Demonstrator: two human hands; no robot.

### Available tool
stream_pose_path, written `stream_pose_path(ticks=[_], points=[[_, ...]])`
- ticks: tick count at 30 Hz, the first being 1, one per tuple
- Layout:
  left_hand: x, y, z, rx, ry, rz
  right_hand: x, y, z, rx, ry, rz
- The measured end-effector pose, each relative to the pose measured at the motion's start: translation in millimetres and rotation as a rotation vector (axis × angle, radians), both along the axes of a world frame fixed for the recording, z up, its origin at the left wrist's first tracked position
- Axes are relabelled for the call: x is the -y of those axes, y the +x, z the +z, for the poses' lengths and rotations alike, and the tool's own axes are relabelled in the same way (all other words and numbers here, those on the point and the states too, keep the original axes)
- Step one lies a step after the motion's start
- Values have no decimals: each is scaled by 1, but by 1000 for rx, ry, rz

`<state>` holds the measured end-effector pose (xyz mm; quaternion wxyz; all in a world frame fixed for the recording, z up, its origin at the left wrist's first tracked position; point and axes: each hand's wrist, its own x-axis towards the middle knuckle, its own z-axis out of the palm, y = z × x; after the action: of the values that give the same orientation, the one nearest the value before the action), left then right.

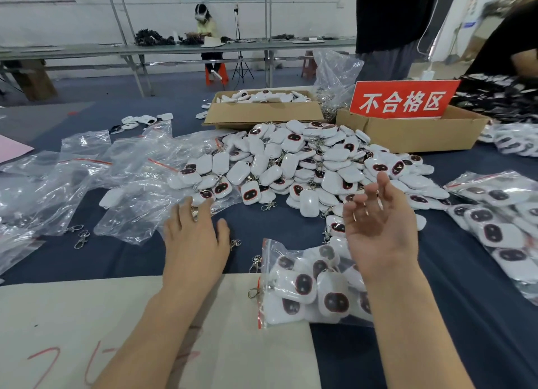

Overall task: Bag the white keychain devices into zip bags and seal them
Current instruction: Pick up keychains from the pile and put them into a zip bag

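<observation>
A big heap of white keychain devices with dark oval faces covers the middle of the dark blue table. A filled zip bag with a red seal strip lies close in front of me, partly under my right forearm. My left hand lies palm down, its straight fingers reaching onto an empty clear zip bag at the heap's near left edge. Above the filled bag, my right hand hovers palm up with relaxed fingers, and it holds nothing.
Several empty zip bags spread over the left side. More filled bags lie at the right. Two cardboard boxes stand behind the heap, one with a red sign. Loose metal clasps and a beige sheet lie near me.
</observation>
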<state>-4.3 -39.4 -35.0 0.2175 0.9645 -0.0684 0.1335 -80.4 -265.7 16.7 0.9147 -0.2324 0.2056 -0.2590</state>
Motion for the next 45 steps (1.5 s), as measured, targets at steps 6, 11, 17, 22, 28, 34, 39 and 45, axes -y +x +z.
stream_pose_path(ticks=[6,11,17,22,28,34,39,45], points=[[5,42,-5,-141,105,121,8,-2,-3,165,186,7],[7,56,-5,-45,93,140,9,-2,-5,222,238,14],[15,59,-1,264,178,36,4,-2,-6,251,198,41],[13,75,-3,-4,127,32,1,0,-6,235,186,70],[3,80,7,57,226,-15,-5,2,-6,225,115,128],[-17,68,11,74,188,-83,-10,2,-3,218,38,178],[-34,45,22,105,-171,-42,-23,1,1,234,-80,277],[-29,-1,33,228,-595,-28,-37,1,6,147,-369,327]])
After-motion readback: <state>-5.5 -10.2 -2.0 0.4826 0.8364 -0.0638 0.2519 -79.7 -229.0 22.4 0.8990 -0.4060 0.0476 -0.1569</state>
